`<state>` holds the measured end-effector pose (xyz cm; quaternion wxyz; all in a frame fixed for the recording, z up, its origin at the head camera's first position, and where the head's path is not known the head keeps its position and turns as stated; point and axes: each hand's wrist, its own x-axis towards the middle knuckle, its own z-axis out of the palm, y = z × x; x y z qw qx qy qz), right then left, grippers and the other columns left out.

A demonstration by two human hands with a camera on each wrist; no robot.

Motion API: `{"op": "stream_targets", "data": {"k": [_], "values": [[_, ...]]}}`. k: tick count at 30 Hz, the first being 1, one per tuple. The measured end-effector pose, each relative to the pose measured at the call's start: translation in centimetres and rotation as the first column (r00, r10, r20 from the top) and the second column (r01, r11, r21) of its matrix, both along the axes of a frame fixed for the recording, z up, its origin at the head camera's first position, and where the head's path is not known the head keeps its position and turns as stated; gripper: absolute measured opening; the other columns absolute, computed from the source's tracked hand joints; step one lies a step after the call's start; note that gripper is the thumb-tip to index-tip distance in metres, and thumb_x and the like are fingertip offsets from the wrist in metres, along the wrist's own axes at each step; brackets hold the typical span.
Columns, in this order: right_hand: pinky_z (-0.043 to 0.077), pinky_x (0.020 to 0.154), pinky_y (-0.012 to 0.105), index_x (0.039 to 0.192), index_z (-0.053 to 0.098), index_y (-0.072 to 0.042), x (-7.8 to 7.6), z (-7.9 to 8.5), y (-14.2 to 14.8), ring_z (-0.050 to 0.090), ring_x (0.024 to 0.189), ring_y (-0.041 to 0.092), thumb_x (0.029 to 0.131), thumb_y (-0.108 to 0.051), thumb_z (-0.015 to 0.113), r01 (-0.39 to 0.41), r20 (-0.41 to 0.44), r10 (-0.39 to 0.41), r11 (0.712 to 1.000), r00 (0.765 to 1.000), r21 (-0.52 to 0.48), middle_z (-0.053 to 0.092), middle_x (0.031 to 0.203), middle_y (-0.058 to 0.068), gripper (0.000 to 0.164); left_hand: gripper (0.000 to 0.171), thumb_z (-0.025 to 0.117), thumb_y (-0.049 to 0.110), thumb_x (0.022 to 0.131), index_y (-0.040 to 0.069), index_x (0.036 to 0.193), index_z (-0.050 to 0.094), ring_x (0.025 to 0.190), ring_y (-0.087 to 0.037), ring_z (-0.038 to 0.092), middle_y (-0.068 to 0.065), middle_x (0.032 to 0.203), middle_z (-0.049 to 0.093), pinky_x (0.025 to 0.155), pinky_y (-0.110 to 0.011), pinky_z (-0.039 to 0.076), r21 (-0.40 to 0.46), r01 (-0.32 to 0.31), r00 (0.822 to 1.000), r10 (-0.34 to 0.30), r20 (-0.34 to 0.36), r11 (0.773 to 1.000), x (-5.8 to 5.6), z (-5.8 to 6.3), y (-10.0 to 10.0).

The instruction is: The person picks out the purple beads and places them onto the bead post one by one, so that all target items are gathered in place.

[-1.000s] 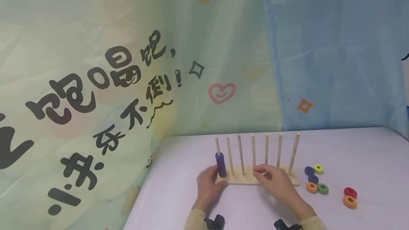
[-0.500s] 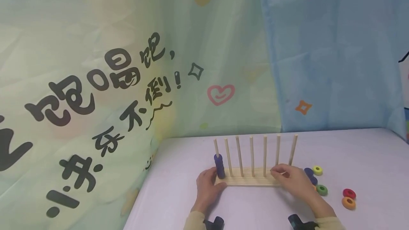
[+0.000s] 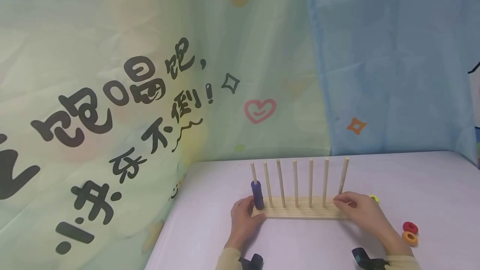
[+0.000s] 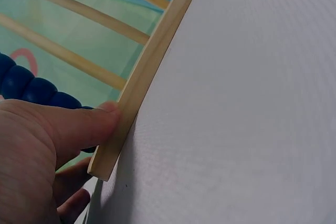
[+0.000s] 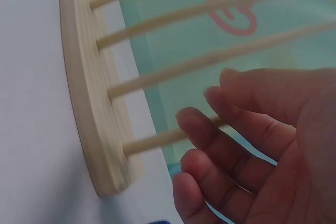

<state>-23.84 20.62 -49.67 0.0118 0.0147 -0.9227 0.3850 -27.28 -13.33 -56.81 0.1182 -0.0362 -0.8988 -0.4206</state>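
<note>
A wooden peg stand (image 3: pixel 296 211) with a row of upright pegs lies across the table. Purple-blue rings (image 3: pixel 257 195) are stacked on its leftmost peg. My left hand (image 3: pixel 243 220) grips the stand's left end; in the left wrist view the thumb presses the front edge of the base (image 4: pixel 139 77), beside the dark blue ring stack (image 4: pixel 37 87). At the right end, my right hand (image 3: pixel 363 211) hovers near the last peg (image 3: pixel 343 176). Its fingers (image 5: pixel 231 156) are loosely bent in the right wrist view, and no object shows between them.
On the table's right side lie a red ring (image 3: pixel 410 228) and an orange ring (image 3: pixel 410 238). A yellow ring (image 3: pixel 374 198) peeks out behind the right hand. A printed cloth backdrop (image 3: pixel 258 74) stands along the table's back and left.
My right hand has moved right along the stand, from the middle pegs to the last one, and now covers several loose rings. My left hand stays at the left end.
</note>
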Motion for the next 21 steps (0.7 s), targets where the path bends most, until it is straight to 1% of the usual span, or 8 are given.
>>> {"op": "stream_targets", "data": {"k": [2, 3, 6, 9, 12, 16, 18, 21], "values": [[0.055, 0.074, 0.044, 0.113, 0.069, -0.006, 0.1, 0.1, 0.4, 0.062, 0.098, 0.031, 0.094, -0.041, 0.062, 0.025, 0.014, -0.025, 1.0, 1.0, 0.003, 0.068, 0.114, 0.017, 0.04, 0.058, 0.082, 0.022, 0.071, 0.014, 0.125, 0.064, 0.123, -0.029, 0.048, -0.004, 0.122, 0.065, 0.109, -0.053, 0.032, 0.005, -0.008, 1.0, 0.008, 0.007, 1.0, 0.0, 0.0, 0.0], [0.056, 0.072, 0.043, 0.115, 0.068, -0.006, 0.1, 0.1, 0.7, 0.062, 0.098, 0.033, 0.094, -0.041, 0.061, 0.044, 0.023, -0.044, 0.999, 0.999, 0.001, 0.067, 0.115, 0.02, 0.042, 0.058, 0.082, 0.022, 0.071, 0.014, 0.125, 0.064, 0.123, -0.03, 0.048, -0.004, 0.122, 0.065, 0.109, -0.054, 0.032, 0.005, -0.01, 1.0, 0.01, 0.009, 1.0, 0.1, 0.0, 0.0], [0.056, 0.073, 0.045, 0.119, 0.065, -0.004, 0.1, 0.1, 1.3, 0.06, 0.102, 0.038, 0.095, -0.04, 0.059, 0.109, 0.03, -0.108, 0.994, 0.994, -0.002, 0.063, 0.12, 0.025, 0.043, 0.059, 0.082, 0.022, 0.07, 0.012, 0.124, 0.065, 0.122, -0.031, 0.049, -0.006, 0.121, 0.065, 0.108, -0.054, 0.033, 0.004, -0.011, 1.0, 0.011, -0.001, 1.0, 0.1, 0.1, 0.0], [0.054, 0.074, 0.049, 0.119, 0.063, -0.002, 0.1, -0.3, 2.0, 0.059, 0.102, 0.04, 0.095, -0.038, 0.059, 0.189, 0.005, -0.189, 0.982, 0.982, -0.012, 0.063, 0.12, 0.027, 0.043, 0.059, 0.083, 0.022, 0.069, 0.011, 0.124, 0.065, 0.121, -0.032, 0.05, -0.007, 0.12, 0.066, 0.108, -0.055, 0.033, 0.006, -0.007, 1.0, 0.007, -0.013, 1.0, 0.1, 0.3, 0.0], [0.05, 0.077, 0.053, 0.116, 0.065, 0.0, 0.1, -1.0, 2.6, 0.06, 0.101, 0.042, 0.094, -0.033, 0.061, 0.246, -0.054, -0.246, 0.969, 0.968, -0.009, 0.067, 0.113, 0.025, 0.039, 0.058, 0.083, 0.022, 0.069, 0.011, 0.123, 0.065, 0.121, -0.032, 0.05, -0.007, 0.12, 0.066, 0.107, -0.055, 0.033, 0.006, -0.005, 1.0, 0.005, -0.016, 1.0, 0.1, 0.4, 0.0], [0.047, 0.079, 0.057, 0.113, 0.065, 0.001, 0.0, -1.7, 3.1, 0.059, 0.103, 0.046, 0.093, -0.027, 0.062, 0.284, -0.096, -0.283, 0.959, 0.954, -0.005, 0.068, 0.109, 0.025, 0.035, 0.057, 0.083, 0.021, 0.069, 0.011, 0.123, 0.066, 0.12, -0.032, 0.05, -0.006, 0.12, 0.066, 0.107, -0.054, 0.033, 0.005, -0.005, 1.0, 0.005, -0.016, 1.0, 0.2, 0.4, 0.0], [0.045, 0.081, 0.059, 0.113, 0.065, 0.002, -0.1, -1.9, 3.2, 0.058, 0.104, 0.046, 0.092, -0.026, 0.062, 0.301, -0.086, -0.3, 0.954, 0.95, -0.006, 0.068, 0.11, 0.026, 0.035, 0.057, 0.083, 0.021, 0.069, 0.011, 0.123, 0.066, 0.12, -0.032, 0.051, -0.007, 0.12, 0.066, 0.107, -0.054, 0.033, 0.006, -0.004, 1.0, 0.004, -0.017, 1.0, 0.2, 0.5, 0.0], [0.046, 0.081, 0.058, 0.115, 0.063, 0.002, -0.2, -2.2, 3.5, 0.061, 0.101, 0.044, 0.092, -0.025, 0.062, 0.329, -0.057, -0.329, 0.944, 0.943, -0.013, 0.068, 0.108, 0.025, 0.035, 0.057, 0.083, 0.02, 0.069, 0.009, 0.122, 0.066, 0.12, -0.032, 0.051, -0.008, 0.12, 0.067, 0.107, -0.054, 0.034, 0.007, -0.004, 1.0, 0.004, -0.021, 1.0, 0.3, 0.6, 0.0]]}}
